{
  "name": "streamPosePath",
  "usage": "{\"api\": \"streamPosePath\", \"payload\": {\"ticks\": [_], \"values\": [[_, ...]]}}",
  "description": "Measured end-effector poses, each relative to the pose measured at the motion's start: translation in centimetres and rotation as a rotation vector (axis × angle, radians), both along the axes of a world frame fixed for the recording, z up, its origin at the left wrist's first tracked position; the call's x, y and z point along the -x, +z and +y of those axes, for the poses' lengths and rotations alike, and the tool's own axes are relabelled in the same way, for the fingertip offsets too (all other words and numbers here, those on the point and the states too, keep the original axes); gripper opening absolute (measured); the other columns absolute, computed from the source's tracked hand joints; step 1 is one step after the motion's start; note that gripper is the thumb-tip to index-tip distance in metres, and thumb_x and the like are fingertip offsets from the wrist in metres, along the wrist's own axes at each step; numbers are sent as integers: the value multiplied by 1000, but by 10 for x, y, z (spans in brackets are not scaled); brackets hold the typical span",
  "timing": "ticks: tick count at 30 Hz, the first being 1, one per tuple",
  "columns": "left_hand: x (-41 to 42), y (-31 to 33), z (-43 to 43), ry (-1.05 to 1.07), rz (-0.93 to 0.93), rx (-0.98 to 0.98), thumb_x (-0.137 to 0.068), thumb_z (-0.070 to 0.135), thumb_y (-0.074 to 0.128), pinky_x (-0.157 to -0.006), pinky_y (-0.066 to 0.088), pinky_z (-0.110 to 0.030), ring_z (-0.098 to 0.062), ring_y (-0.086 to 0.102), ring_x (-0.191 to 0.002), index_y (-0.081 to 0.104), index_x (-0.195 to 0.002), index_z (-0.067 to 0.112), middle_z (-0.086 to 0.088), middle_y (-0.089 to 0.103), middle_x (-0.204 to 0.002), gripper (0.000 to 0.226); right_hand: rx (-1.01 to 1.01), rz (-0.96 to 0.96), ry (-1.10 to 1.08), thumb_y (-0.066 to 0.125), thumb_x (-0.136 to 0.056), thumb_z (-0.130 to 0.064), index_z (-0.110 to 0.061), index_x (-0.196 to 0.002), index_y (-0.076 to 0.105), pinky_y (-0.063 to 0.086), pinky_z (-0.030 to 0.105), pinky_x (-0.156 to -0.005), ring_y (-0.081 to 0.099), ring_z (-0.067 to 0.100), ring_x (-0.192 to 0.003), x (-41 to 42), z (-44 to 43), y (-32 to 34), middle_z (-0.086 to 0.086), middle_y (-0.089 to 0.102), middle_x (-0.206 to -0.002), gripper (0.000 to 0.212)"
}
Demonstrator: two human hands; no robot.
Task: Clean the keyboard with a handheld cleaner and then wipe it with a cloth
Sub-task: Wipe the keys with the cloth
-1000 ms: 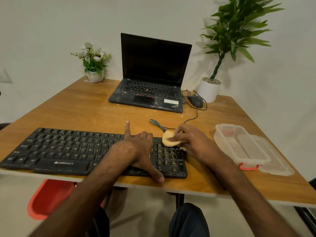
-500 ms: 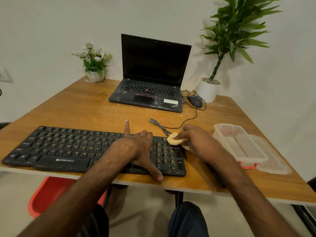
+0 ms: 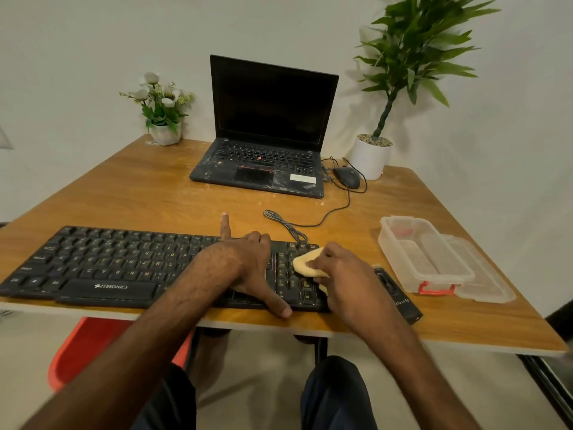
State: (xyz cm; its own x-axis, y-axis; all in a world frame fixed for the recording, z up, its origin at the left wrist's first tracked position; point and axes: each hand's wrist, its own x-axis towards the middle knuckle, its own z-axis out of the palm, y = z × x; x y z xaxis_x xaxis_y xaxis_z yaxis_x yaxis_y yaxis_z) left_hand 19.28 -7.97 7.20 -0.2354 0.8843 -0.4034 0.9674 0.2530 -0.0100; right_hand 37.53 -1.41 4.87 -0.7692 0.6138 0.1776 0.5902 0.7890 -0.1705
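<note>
Wooden table (image 3: 148,197) — keyboard (image 3: 108,265), laptop (image 3: 263,169), mouse (image 3: 347,176), container (image 3: 424,256).

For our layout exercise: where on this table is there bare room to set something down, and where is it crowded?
Free: the wood between keyboard and laptop, left of the cable; between flower pot and keyboard. Crowded: right of the keyboard, where right hand with cloth, handheld cleaner and plastic container sit close.
</note>
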Motion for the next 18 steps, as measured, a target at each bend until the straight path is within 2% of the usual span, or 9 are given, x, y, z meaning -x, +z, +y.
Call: {"api": "streamPosePath", "payload": {"ticks": [3, 6, 7, 9, 10, 12, 14, 18], "values": [[-1, 1, 1, 3, 4, 11, -57, 91, 63, -110, -24, -69, -27, 19, -152, 9, -158, 10, -7, 24, -162, 140, 117, -43, 7, 62, -95, -18, -27, -133, 59, 41, 26, -91, 48, 10, -108, -18, -22, 11, -8, 49, -123, 40], [-1, 0, 0, 9, 0, 11, -55, 90, 65, -109, -25, -69, -26, 18, -152, 8, -158, 11, -6, 24, -162, 142, 349, 62, -88, 67, -92, -16, -29, -121, 68, 42, 27, -87, 55, 8, -101, -22, 0, 32, -8, 62, -119, 32], [-1, 0, 0, 10, 0, 12, -54, 90, 66, -109, -25, -70, -26, 19, -152, 8, -158, 11, -5, 25, -162, 142, 321, 166, -140, 67, -91, -14, -27, -119, 69, 42, 27, -87, 58, 10, -102, -17, 11, 37, -6, 65, -118, 31], [0, 0, 1, 10, 4, 7, -53, 90, 66, -109, -24, -70, -26, 20, -151, 10, -158, 12, -5, 28, -161, 142, 127, 346, -246, 66, -91, -8, -21, -119, 71, 43, 26, -86, 61, 16, -103, -3, 30, 38, -1, 68, -116, 31], [0, 0, 1, 12, 2, 6, -52, 91, 66, -109, -24, -70, -26, 21, -151, 10, -158, 13, -5, 28, -160, 142, 78, 363, -265, 65, -90, -5, -20, -119, 70, 45, 28, -87, 61, 18, -104, 7, 34, 35, 0, 68, -116, 33], [1, -1, 0, 14, -5, 0, -52, 92, 65, -109, -23, -70, -26, 22, -151, 11, -158, 13, -4, 28, -160, 142, 130, 301, -230, 62, -91, -3, -23, -122, 69, 50, 31, -90, 63, 17, -103, 23, 30, 23, -1, 69, -115, 37], [1, -1, 0, 11, -7, -5, -52, 92, 64, -109, -25, -70, -26, 24, -150, 12, -157, 13, -4, 29, -159, 142, 166, 232, -224, 60, -91, -2, -27, -124, 66, 53, 32, -86, 64, 17, -100, 27, 15, 7, 0, 70, -113, 42], [0, -2, 1, 13, -3, 2, -52, 93, 64, -109, -26, -69, -27, 23, -150, 13, -157, 12, -6, 29, -160, 142, 197, 330, -339, 60, -96, -14, -30, -125, 64, 54, 30, -79, 63, 14, -96, 6, -16, -5, 0, 70, -111, 34]]}}
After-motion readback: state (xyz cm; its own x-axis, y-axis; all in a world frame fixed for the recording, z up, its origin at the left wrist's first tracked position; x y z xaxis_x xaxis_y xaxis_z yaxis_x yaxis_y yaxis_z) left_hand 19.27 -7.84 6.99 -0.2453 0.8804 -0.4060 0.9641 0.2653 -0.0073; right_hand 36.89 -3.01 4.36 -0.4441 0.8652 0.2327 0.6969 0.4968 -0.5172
